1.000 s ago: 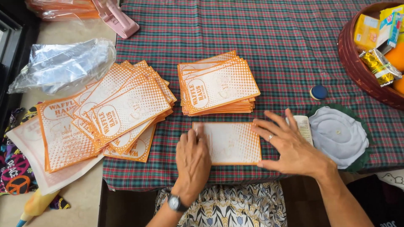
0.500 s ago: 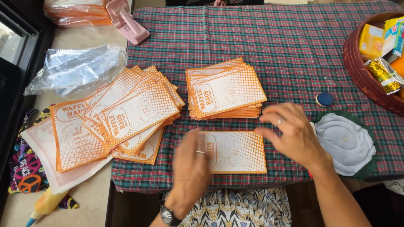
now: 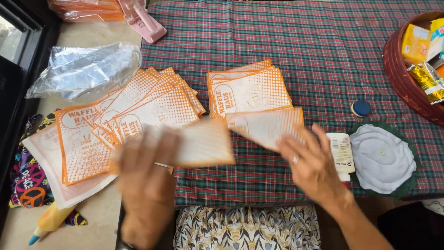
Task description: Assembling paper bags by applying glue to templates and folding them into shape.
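Head view: the left hand [image 3: 145,178], blurred, grips 1 flat orange-and-white printed paper bag [image 3: 203,143] by its left end, just above the near edge of the red-and-green plaid tablecloth [image 3: 300,41]. The right hand [image 3: 314,164], fingers spread, holds a second, tilted bag [image 3: 268,127] by its near edge, beside the neat far stack of bags [image 3: 247,90]. A fanned pile of bags [image 3: 138,109] lies left.

A careless drop could likely knock the neat stack askew. The right wrist passes close to the small white glue bottle [image 3: 341,153]; brushing it could tip it onto the bags.
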